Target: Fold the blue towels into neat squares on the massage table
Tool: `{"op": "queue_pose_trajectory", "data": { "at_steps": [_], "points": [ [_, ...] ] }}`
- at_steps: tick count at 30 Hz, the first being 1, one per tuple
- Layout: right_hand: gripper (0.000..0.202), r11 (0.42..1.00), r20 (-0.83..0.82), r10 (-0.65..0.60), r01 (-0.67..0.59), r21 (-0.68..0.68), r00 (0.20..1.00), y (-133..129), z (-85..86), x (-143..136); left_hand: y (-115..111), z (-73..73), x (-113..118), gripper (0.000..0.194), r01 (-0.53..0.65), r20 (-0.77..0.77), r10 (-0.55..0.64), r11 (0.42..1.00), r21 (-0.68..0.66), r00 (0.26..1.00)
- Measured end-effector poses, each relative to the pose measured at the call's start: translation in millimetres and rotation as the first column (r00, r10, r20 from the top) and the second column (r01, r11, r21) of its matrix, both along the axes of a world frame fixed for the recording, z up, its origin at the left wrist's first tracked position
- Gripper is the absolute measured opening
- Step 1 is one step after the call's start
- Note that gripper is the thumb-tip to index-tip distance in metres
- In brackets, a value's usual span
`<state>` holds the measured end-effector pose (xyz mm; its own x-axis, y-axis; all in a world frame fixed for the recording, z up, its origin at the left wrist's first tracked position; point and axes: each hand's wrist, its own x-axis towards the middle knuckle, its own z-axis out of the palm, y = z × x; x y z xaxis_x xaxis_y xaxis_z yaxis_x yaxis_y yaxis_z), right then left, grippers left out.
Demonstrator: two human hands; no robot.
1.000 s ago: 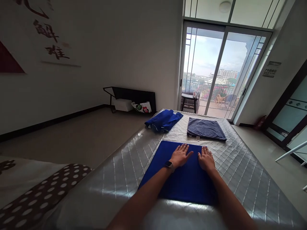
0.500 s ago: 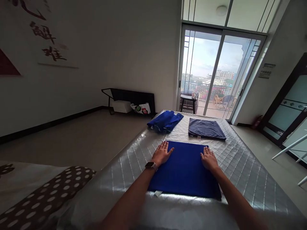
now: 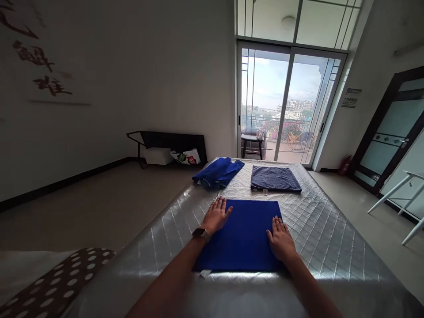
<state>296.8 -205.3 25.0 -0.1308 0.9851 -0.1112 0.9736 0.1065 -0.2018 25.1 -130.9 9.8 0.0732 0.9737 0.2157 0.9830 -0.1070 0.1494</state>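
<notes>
A flat blue cloth [image 3: 245, 238], squared like a cushion cover, lies on the quilted mattress [image 3: 165, 247] before me. My left hand [image 3: 217, 214] rests flat on its far left edge, fingers stretched out and thumb apart. On the right edge lies my right hand [image 3: 281, 238], also flat and open, a bit nearer to me than the left. A small white tag [image 3: 206, 274] sticks out at the cloth's near left corner. Farther off are a crumpled blue cloth [image 3: 218, 173] and a flat grey-blue cloth [image 3: 276, 178] with white tags.
Brown polka-dot fabric [image 3: 66, 278] lies at lower left. A low black bench [image 3: 172, 143] by the wall has a white box [image 3: 158, 156] and a bag [image 3: 187, 157]. White stool legs [image 3: 391, 194] stand at right; a glass sliding door [image 3: 281, 106] is at the back.
My right hand has slid toward me along the cloth's right edge. My left hand stays near the far left corner. The view has turned slightly right.
</notes>
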Motion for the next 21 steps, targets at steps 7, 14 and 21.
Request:
{"op": "queue_pose_trajectory", "data": {
  "at_steps": [7, 14, 21],
  "points": [
    [0.065, 1.0, -0.047, 0.023, -0.022, 0.022, 0.999, -2, -1.9, 2, -31, -16.6, 122, 0.055, 0.506, -0.039, -0.506, 0.862, 0.006, 0.862],
    [0.067, 0.999, -0.039, 0.015, -0.014, 0.029, 0.999, -5, 4.5, 1, -51, -13.5, 69, 0.066, 0.44, 0.013, -0.44, 0.898, -0.022, 0.898],
    [0.067, 1.0, -0.044, 0.001, -0.002, -0.011, 0.999, -2, 9.6, -1, -92, -23.9, -58, 0.073, 0.048, 0.025, -0.045, 0.988, -0.148, 0.999]
  ]
}}
